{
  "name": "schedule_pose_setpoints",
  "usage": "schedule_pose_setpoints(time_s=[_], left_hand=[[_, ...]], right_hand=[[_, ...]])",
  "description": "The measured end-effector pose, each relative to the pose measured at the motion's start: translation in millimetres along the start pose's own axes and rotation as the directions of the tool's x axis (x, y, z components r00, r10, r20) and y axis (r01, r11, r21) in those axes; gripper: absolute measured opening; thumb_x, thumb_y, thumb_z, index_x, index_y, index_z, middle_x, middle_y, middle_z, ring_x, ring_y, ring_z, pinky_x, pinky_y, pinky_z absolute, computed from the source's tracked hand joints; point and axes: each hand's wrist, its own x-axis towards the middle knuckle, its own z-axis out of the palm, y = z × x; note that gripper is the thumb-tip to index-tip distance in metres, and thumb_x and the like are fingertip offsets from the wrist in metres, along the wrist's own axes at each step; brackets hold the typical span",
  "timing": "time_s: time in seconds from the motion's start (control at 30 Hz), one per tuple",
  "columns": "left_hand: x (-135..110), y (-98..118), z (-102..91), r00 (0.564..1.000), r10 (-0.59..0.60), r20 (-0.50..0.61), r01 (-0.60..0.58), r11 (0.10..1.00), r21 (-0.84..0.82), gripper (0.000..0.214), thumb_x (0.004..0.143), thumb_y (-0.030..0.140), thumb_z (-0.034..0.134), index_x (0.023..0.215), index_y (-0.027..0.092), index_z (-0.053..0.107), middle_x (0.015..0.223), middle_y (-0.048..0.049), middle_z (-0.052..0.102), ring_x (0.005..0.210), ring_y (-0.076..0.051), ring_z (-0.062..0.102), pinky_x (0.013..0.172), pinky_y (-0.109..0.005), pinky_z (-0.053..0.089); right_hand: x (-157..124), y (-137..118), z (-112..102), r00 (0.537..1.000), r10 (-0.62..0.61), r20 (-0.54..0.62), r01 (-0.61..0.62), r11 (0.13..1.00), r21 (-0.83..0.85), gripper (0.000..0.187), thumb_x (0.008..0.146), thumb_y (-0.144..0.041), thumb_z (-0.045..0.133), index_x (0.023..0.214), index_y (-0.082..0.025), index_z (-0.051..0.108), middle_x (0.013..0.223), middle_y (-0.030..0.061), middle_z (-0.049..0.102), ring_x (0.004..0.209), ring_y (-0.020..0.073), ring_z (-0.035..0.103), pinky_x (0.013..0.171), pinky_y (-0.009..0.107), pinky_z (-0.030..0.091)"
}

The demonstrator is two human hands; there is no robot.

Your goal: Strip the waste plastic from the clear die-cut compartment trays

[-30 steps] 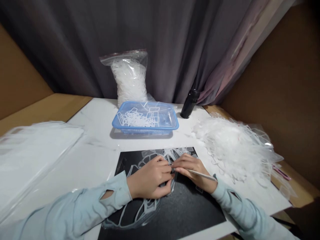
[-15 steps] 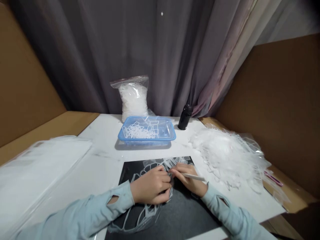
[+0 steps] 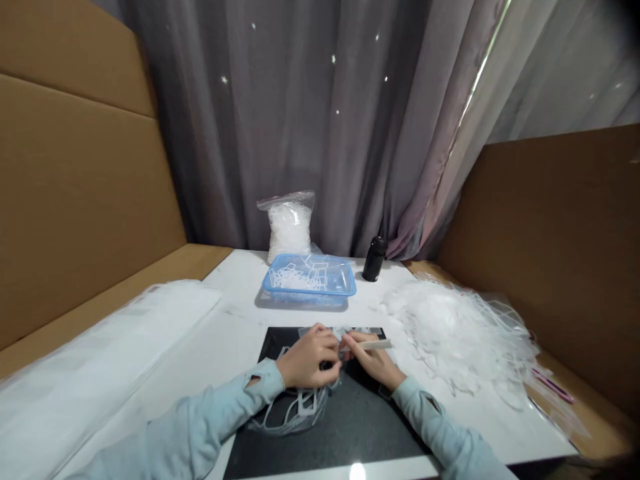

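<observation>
A person's left hand [image 3: 307, 358] curls closed on a tangle of translucent plastic loops [image 3: 300, 408] lying on a black mat [image 3: 360, 433], while the right hand [image 3: 371, 362] pinches a slender white stick [image 3: 369, 345], its tip at the tangle. Beyond lie a white heap of plastic strips [image 3: 450, 327], a blue plastic basket [image 3: 309, 295], a black bottle [image 3: 375, 259] and a clear zip bag [image 3: 289, 227].

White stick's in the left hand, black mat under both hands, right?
No: the white stick is in the right hand, not the left hand, as the head view shows. The black mat does lie under both hands.
</observation>
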Motion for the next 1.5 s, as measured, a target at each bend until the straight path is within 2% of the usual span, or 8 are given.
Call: schedule_pose_setpoints(time_s=[0.07,0.2,0.33,0.47,0.77,1.07,1.3,1.5], left_hand=[[2.3,-2.8,-2.3,0.978,-0.183,-0.101,0.183,0.983,-0.007,0.019,0.085,0.020,0.053,0.068,0.019,0.061,0.076,-0.0011,0.063,0.080,-0.016,0.058,0.082,-0.035,0.038],[6.5,-9.6,-1.5,0.844,-0.478,-0.242,0.478,0.876,-0.065,0.018,0.085,0.021,0.053,0.068,0.018,0.060,0.076,-0.0016,0.062,0.081,-0.019,0.060,0.079,-0.036,0.038],[5.6,-11.8,2.6,0.745,-0.606,-0.277,0.591,0.793,-0.147,0.016,0.082,0.022,0.058,0.067,0.018,0.062,0.074,0.0000,0.064,0.078,-0.019,0.062,0.078,-0.034,0.039],[1.9,-8.5,4.4,0.708,-0.653,-0.270,0.617,0.757,-0.214,0.016,0.081,0.025,0.064,0.066,0.019,0.066,0.074,0.0002,0.067,0.078,-0.019,0.063,0.078,-0.032,0.040],[1.8,-3.2,7.5,0.693,-0.688,-0.217,0.626,0.723,-0.291,0.018,0.081,0.032,0.067,0.069,0.021,0.073,0.073,0.0008,0.068,0.073,-0.016,0.061,0.079,-0.031,0.039],[0.3,-4.2,8.0,0.702,-0.673,-0.234,0.611,0.737,-0.288,0.017,0.081,0.020,0.065,0.064,0.018,0.066,0.071,0.0007,0.064,0.075,-0.016,0.058,0.084,-0.033,0.039],[0.2,-7.4,5.7,0.720,-0.652,-0.237,0.574,0.752,-0.324,0.013,0.084,0.021,0.063,0.071,0.017,0.068,0.075,-0.0010,0.067,0.074,-0.015,0.058,0.076,-0.029,0.042],[2.0,-2.9,4.1,0.780,-0.592,-0.203,0.515,0.791,-0.329,0.017,0.085,0.026,0.062,0.072,0.019,0.070,0.075,-0.0007,0.068,0.076,-0.016,0.060,0.078,-0.028,0.042]], right_hand=[[1.1,-0.6,-0.4,0.999,0.022,-0.024,-0.022,1.000,0.014,0.046,0.100,-0.047,0.041,0.074,-0.019,0.067,0.064,0.0002,0.065,0.060,0.0150,0.062,0.061,0.025,0.047],[6.0,-6.1,1.8,0.991,0.057,-0.118,-0.053,0.998,0.034,0.045,0.100,-0.048,0.040,0.078,-0.018,0.065,0.069,0.0006,0.065,0.066,0.0161,0.063,0.065,0.026,0.047],[13.0,-14.0,8.9,0.969,0.075,-0.237,-0.067,0.997,0.041,0.044,0.101,-0.049,0.037,0.083,-0.019,0.064,0.071,0.0007,0.063,0.069,0.0173,0.061,0.066,0.027,0.046],[16.4,-17.1,14.5,0.963,0.047,-0.266,-0.043,0.999,0.020,0.044,0.100,-0.049,0.038,0.080,-0.019,0.063,0.069,0.0005,0.062,0.067,0.0175,0.060,0.064,0.027,0.045],[12.2,-17.8,13.0,0.971,-0.069,-0.228,0.059,0.997,-0.048,0.041,0.100,-0.045,0.040,0.078,-0.019,0.061,0.073,0.0026,0.065,0.069,0.0168,0.061,0.068,0.026,0.046],[12.3,-17.6,15.3,0.966,-0.181,-0.183,0.164,0.981,-0.103,0.036,0.098,-0.045,0.046,0.076,-0.021,0.062,0.074,0.0044,0.066,0.070,0.0188,0.062,0.070,0.029,0.048],[5.8,-27.0,4.2,0.918,-0.084,-0.387,0.063,0.996,-0.067,0.030,0.099,-0.038,0.042,0.081,-0.020,0.057,0.076,0.0053,0.064,0.073,0.0193,0.061,0.073,0.031,0.046],[11.1,-16.7,10.8,0.958,-0.022,-0.287,0.038,0.998,0.050,0.018,0.089,-0.039,0.056,0.085,-0.021,0.052,0.088,0.0067,0.070,0.082,0.0220,0.067,0.074,0.032,0.051]])
